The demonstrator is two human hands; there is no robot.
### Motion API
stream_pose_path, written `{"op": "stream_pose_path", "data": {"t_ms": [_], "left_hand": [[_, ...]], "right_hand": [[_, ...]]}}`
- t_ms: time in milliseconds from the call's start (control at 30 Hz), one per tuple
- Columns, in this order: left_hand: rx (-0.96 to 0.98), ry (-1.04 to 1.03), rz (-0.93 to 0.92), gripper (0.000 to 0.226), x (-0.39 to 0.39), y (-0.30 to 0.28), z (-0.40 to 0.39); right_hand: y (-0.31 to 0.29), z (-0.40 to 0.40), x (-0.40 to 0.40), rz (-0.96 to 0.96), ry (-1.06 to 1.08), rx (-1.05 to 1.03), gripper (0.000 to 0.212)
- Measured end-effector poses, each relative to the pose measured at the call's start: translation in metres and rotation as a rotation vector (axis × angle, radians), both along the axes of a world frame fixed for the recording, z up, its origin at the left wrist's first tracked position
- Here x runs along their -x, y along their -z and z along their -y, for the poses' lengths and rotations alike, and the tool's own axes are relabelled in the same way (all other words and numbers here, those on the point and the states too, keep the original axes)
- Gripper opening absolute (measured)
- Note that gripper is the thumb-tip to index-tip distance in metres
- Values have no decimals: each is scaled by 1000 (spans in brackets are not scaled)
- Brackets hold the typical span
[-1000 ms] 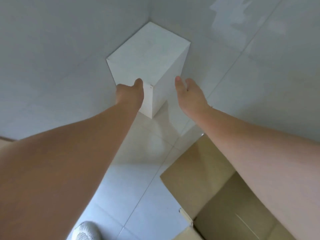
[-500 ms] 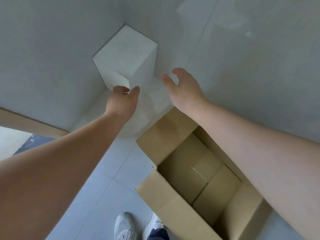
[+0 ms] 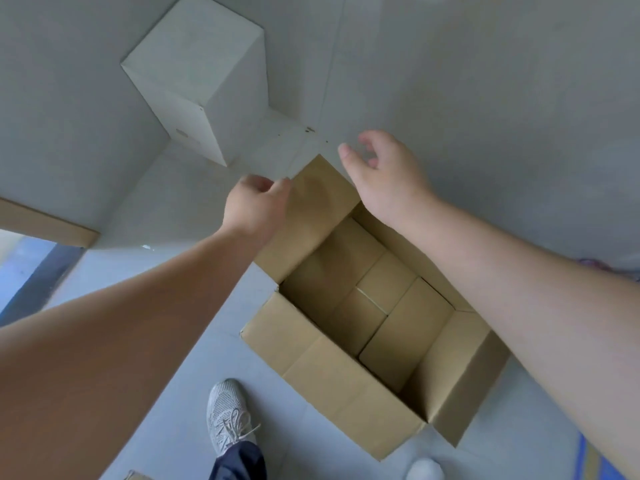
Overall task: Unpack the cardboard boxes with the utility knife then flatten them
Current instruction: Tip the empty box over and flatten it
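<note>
An open brown cardboard box (image 3: 332,372) stands on the pale floor below me, its flaps spread out and its inside bare. A white box (image 3: 197,74) stands in the wall corner beyond it. My left hand (image 3: 254,206) hovers over the far left flap (image 3: 308,202) with loosely curled fingers and holds nothing. My right hand (image 3: 384,174) hangs above the box's far corner, fingers relaxed and empty. No utility knife is in view.
Pale walls close in at the left and the far side. My grey shoe (image 3: 227,414) stands just in front of the box, and a white shoe tip (image 3: 424,469) shows at the bottom. A wooden door frame (image 3: 45,223) and blue floor lie at the left.
Both hands have left the white box in the corner and pulled back over the brown box. The view has tilted down, so the whole open box and my feet now show.
</note>
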State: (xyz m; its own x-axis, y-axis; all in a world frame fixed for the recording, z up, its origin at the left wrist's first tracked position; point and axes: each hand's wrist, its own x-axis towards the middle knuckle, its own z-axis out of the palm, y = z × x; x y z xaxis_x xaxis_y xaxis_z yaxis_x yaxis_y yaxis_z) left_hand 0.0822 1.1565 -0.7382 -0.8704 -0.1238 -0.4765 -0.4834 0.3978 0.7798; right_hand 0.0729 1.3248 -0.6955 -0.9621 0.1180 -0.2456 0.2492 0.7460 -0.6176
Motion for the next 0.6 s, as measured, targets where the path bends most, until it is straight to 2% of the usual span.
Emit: {"op": "stream_pose_path", "data": {"t_ms": [133, 267, 333, 467, 600], "left_hand": [[79, 34, 13, 22, -33, 14, -66], [173, 49, 6, 49, -63, 14, -145], [205, 45, -13, 56, -81, 7, -185], [201, 27, -30, 41, -117, -5, -262], [217, 76, -47, 35, -140, -10, -305]], "right_hand": [[19, -66, -43, -6, -12, 25, 57], [27, -166, -94, 11, 42, 52, 55], [26, -219, -122, 24, 57, 47, 54], [22, -310, -161, 48, 68, 36, 53], [28, -362, -178, 89, 114, 1, 54]]}}
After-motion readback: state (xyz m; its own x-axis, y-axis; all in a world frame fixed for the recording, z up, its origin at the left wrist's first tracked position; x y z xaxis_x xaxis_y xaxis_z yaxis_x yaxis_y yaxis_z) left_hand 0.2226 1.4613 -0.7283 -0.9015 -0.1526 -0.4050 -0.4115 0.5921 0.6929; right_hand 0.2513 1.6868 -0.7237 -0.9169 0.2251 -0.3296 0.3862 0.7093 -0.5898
